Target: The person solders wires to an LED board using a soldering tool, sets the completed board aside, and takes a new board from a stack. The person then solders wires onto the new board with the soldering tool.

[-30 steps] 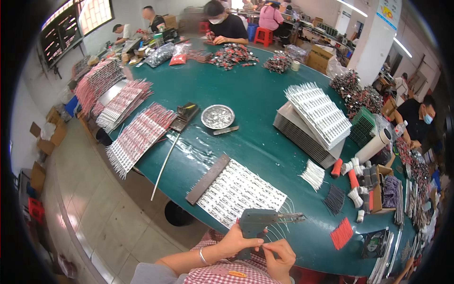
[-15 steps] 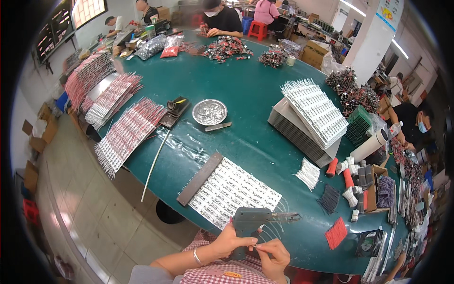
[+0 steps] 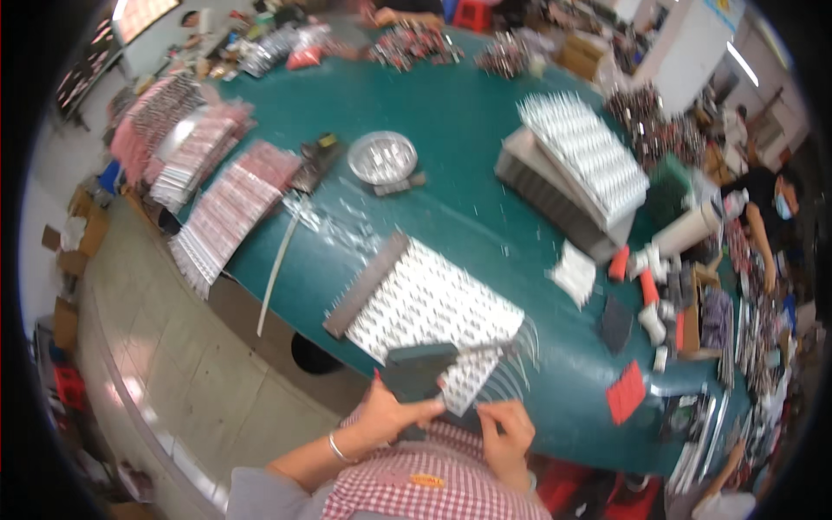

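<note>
My left hand [image 3: 386,418] is closed round the lower part of a dark teal gun-shaped tool [image 3: 412,355] with a long thin metal tip. Motion blurs the tool, and its handle is mostly hidden. Its tip points right, over a white sheet [image 3: 433,299] set with rows of small dark parts. A brown bar [image 3: 368,286] lies along the sheet's left edge. Thin pale wires [image 3: 525,351] curve out from the sheet's right side. My right hand [image 3: 510,431] is pinched just below them; whatever sits between its fingertips is too small and blurred to name.
A metal bowl of small shiny pieces [image 3: 382,158] stands mid-table. At right are stacked white sheets [image 3: 589,156], white wire bundles [image 3: 574,276], a black bundle [image 3: 616,324] and a red bundle [image 3: 626,393]. Red-and-white wired sheets [image 3: 234,208] lie left. Co-workers sit at the far side and right.
My view has tilted down. The tool has swung lower, more level, over the sheet's near corner. My hands have moved apart, the left hand shifting left and the right hand up.
</note>
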Demonstrator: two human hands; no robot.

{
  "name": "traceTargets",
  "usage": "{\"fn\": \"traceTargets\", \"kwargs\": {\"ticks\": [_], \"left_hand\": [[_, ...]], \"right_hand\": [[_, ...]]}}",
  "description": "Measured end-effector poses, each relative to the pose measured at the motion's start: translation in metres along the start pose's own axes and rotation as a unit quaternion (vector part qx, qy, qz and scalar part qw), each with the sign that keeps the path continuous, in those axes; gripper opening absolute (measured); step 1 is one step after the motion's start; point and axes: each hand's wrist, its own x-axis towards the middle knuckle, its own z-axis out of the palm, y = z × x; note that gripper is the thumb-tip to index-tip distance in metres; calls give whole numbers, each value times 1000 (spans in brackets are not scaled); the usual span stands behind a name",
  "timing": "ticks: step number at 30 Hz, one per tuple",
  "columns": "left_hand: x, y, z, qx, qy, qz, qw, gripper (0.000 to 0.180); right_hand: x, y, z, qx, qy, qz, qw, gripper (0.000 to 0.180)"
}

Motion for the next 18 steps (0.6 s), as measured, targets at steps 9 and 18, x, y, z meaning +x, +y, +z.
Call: {"fn": "traceTargets", "kwargs": {"ticks": [9, 18], "left_hand": [[-61, -33, -29, 162, 109, 41, 980, 25], [-82, -45, -41, 416, 52, 149, 896, 24]], "right_hand": [[-16, 27, 5, -33, 2, -19, 999, 20], [-16, 29, 7, -61, -8, -39, 997, 21]]}}
